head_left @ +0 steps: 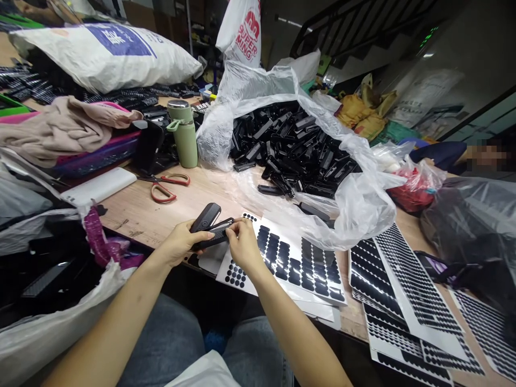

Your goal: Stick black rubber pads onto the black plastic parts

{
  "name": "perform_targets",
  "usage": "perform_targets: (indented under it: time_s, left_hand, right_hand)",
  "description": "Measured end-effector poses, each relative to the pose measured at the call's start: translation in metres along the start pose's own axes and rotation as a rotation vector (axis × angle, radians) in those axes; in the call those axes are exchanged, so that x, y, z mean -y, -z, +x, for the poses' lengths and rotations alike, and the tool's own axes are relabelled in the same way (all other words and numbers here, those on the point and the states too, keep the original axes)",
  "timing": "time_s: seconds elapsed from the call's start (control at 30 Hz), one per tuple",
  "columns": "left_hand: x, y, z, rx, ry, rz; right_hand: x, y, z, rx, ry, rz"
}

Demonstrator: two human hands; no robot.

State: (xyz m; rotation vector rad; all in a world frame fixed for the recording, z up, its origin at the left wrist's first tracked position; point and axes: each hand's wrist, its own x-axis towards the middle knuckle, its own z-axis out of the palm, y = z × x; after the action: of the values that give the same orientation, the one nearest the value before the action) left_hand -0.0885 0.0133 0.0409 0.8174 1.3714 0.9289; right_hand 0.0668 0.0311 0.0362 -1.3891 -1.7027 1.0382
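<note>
My left hand (183,242) is closed around a black carbon-patterned plastic piece (206,216), which looks like two long rounded parts spread in a V; whether they are joined I cannot tell. My right hand (244,242) pinches the far end of the lower part, and its fingertips hide what is there. Under and beside the right hand lie white sheets of black stickers (282,263), some round and some oblong. Beyond them a clear plastic bag (355,209) lies open, heaped with black plastic pieces (282,140).
Red-handled scissors (163,191), a white box (99,185) and a green flask (186,140) stand or lie to the left. More sticker sheets (419,279) overlap at the right edge. An open sack (24,344) sits at lower left. Another person's arm (443,153) shows at right.
</note>
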Motion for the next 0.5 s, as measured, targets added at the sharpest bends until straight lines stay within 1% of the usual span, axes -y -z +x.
perform_targets:
  time_s: [0.13,0.2,0.23,0.3,0.37,0.43,0.5]
  left_hand:
    - [0.002,-0.001,0.001,-0.024,0.005,0.012]
    - [0.002,0.000,0.001,-0.028,0.003,0.023]
    - [0.002,0.001,0.001,-0.031,0.000,0.027]
    - [0.003,0.003,0.000,-0.032,-0.013,0.026]
    - [0.003,0.006,-0.001,-0.008,-0.037,0.023]
    - [0.003,0.006,-0.002,0.048,-0.060,0.026]
    - [0.006,0.005,-0.002,0.118,-0.068,0.044]
  right_hand:
    - [-0.003,-0.005,-0.005,-0.040,0.026,0.002]
    - [-0.008,-0.001,-0.006,-0.085,0.036,-0.013]
    - [-0.014,0.005,-0.006,-0.117,0.008,-0.038]
    - [-0.028,0.021,-0.005,-0.208,-0.113,-0.152]
    - [-0.045,0.042,-0.003,-0.297,-0.276,-0.342]
    - [-0.061,0.059,0.000,-0.319,-0.411,-0.501]
    - [-0.071,0.069,0.001,-0.291,-0.492,-0.551]
